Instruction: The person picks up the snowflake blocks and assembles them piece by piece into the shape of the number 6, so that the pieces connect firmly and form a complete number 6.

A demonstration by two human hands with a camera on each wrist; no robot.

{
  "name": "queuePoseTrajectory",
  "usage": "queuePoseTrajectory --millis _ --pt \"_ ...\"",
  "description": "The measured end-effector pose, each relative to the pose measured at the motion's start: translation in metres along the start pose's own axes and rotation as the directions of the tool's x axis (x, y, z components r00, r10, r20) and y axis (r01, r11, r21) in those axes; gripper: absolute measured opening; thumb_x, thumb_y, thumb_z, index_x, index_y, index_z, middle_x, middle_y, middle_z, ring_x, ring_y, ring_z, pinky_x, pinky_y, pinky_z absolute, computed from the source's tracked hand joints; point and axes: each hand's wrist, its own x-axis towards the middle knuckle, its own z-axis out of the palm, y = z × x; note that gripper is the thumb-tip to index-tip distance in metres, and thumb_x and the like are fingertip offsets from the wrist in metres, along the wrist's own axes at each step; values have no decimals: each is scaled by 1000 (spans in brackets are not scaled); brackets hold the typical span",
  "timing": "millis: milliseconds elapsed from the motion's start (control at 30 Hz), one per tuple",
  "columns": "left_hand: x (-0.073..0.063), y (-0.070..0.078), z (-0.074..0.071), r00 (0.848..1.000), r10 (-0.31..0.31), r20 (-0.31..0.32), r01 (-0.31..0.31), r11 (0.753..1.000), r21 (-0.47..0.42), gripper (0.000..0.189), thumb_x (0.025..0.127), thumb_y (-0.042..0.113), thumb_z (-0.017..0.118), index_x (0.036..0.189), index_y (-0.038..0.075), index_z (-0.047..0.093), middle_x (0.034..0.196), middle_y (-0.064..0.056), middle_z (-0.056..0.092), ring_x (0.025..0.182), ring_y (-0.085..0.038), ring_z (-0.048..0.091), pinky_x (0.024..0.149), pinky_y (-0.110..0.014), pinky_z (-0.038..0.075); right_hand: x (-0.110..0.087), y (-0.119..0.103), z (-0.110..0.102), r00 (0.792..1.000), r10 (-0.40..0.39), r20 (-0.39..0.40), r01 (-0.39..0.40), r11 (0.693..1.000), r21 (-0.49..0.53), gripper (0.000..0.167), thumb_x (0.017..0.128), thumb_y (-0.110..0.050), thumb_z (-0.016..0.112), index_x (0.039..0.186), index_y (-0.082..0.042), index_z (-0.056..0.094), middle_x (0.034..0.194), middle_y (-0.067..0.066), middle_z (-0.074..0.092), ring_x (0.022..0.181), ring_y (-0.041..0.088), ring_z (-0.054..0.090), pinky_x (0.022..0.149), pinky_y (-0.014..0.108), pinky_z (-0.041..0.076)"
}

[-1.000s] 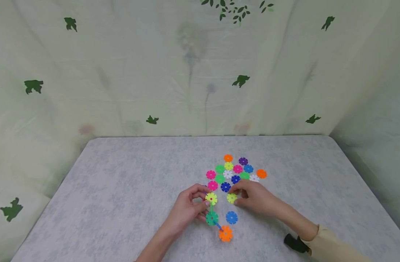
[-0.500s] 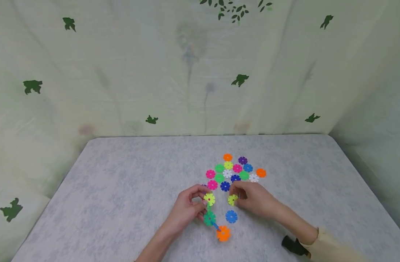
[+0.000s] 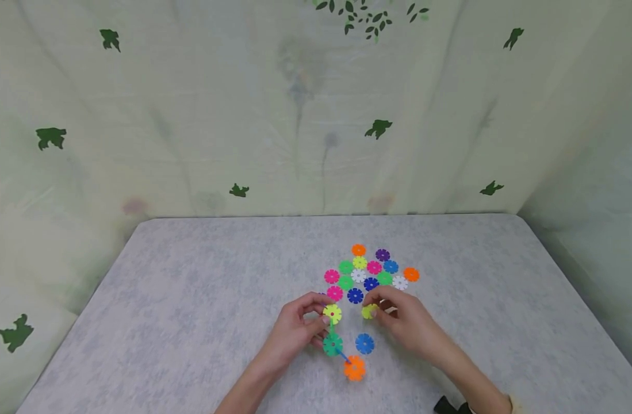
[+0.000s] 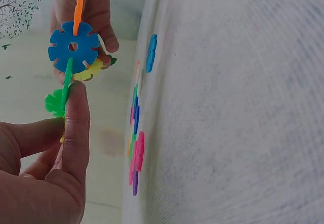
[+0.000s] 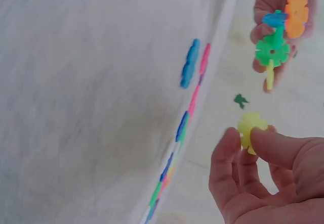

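My left hand (image 3: 297, 325) holds a chain of linked plastic snowflake discs by its upper end. The chain has a yellow disc (image 3: 336, 310) on top, green discs (image 3: 333, 344) below, then a blue disc (image 4: 59, 46) and an orange disc (image 3: 354, 368) at the lower end. Across from it, my right hand (image 3: 411, 325) pinches a single yellow snowflake disc (image 5: 247, 125) between thumb and fingers; the thumb covers part of its face. A gap separates this disc from the chain. Both hands are raised above the table in the wrist views.
A loose blue disc (image 3: 364, 343) lies on the grey table (image 3: 217, 287) between the hands. Beyond them spreads a cluster of several discs in many colours, including a pink disc (image 3: 334, 293) and a dark blue disc (image 3: 355, 295). A pale curtain (image 3: 191, 115) hangs behind.
My right hand has turned the single yellow disc, so less of its face shows, and its forearm has swung lower. The chain in my left hand has barely shifted.
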Motion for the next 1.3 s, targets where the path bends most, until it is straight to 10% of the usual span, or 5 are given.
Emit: queuePoseTrajectory --millis 467,1300 --pt "-1 0 2 999 2 50 -1 1000 -25 30 93 -4 61 122 -4 56 83 -7 58 67 -19 62 59 -32 55 -6 -24 16 970 181 -163 -140 962 234 21 84 0 76 99 -13 69 91 0 66 82 17 63 72 25 56" --pt "-4 3 7 992 -76 105 78 997 -12 16 93 5 65 108 0 67 78 -8 63 59 -16 53 56 -24 50 -11 -17 27 995 -27 -93 53 956 288 10 90 -7 71 94 -16 69 92 -2 67 86 18 64 79 27 55"
